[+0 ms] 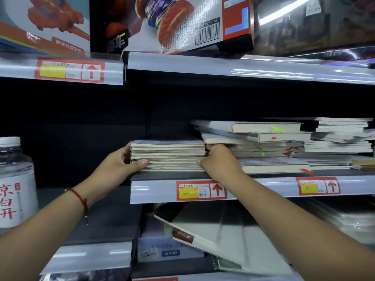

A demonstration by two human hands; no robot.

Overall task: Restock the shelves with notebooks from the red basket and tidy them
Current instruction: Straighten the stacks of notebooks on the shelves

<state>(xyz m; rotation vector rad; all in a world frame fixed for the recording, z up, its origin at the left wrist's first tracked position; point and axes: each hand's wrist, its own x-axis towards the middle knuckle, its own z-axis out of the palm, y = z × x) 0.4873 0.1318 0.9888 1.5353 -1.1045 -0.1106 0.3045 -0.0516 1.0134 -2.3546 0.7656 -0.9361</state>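
Observation:
A stack of several notebooks with cream page edges lies flat on the middle shelf, near its front edge. My left hand grips the stack's left side, thumb across the front page edges. My right hand holds the stack's right side, fingers curled round its corner. Just right of the stack, untidy piles of white books lie at mixed angles. The red basket is out of view.
A large water bottle stands on the left shelf section. Toy boxes sit on the shelf above. Below, tilted books lean on the lower shelf. Price labels line the shelf fronts.

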